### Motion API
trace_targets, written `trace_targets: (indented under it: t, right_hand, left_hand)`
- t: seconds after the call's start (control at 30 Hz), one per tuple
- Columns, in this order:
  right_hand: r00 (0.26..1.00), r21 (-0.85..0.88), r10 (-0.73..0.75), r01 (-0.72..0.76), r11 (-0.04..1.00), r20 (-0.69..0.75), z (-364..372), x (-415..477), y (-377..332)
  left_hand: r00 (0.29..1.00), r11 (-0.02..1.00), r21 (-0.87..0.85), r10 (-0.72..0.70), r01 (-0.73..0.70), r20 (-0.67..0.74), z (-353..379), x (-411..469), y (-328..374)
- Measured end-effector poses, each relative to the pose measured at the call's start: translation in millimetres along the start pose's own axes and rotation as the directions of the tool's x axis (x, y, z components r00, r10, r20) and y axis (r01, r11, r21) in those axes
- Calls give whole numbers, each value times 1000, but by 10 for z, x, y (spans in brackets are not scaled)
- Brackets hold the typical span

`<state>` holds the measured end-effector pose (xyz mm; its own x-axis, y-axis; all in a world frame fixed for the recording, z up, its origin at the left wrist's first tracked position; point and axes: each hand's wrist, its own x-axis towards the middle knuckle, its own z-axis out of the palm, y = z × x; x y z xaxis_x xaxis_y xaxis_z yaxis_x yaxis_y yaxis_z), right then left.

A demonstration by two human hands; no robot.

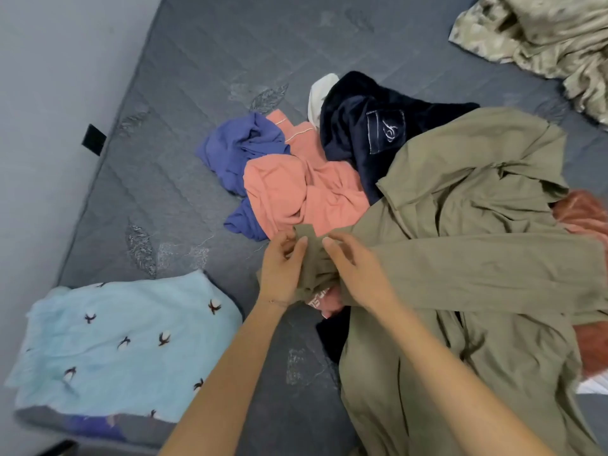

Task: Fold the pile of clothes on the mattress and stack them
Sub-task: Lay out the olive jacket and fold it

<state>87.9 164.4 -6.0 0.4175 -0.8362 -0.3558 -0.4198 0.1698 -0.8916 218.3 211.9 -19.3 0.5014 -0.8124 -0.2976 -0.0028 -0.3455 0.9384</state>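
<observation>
well, my left hand (281,274) pinches the sleeve end of the olive shirt (460,225), which sprawls across the near right part of the mattress (184,126). my right hand (355,274) lies on the sleeve just beside it; i cannot tell if it grips. the cloth looks thin, limp and wrinkly, so i'd hold it at seams or cuffs. a folded pale blue piece (125,340) sits by the near left corner.
</observation>
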Motion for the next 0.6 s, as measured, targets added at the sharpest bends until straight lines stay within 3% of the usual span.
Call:
trace_targets:
  t: [0.03,0.1,0.2,0.3,0.5,0.6]
  right_hand:
    - [991,190,125,-132,973,46,-86,-15,-39]
    - [949,397,287,-314,862,128,-300,-16,-37]
    - [955,526,267,-294,798,128,-689,-28,111]
    - [954,532,295,-276,801,51,-1076,-50,295]
    - [924,695,380,-300,654,42,-1422,-55,598]
    - [907,650,420,-308,695,-20,-1445,-29,754]
  left_hand:
    - [999,1000,-6,-5,6,44,165,-5,28]
    - [990,1000,4,-26,26,136,462,-14,61]
    - [951,1000,-7,5,-3,308,867,-122,154]
    - [916,999,8,42,-50,398,1176,-261,258]
    - [924,999,-3,43,-45,380,1561,-219,266]
    - [966,997,28,58,-67,252,1690,-191,243]
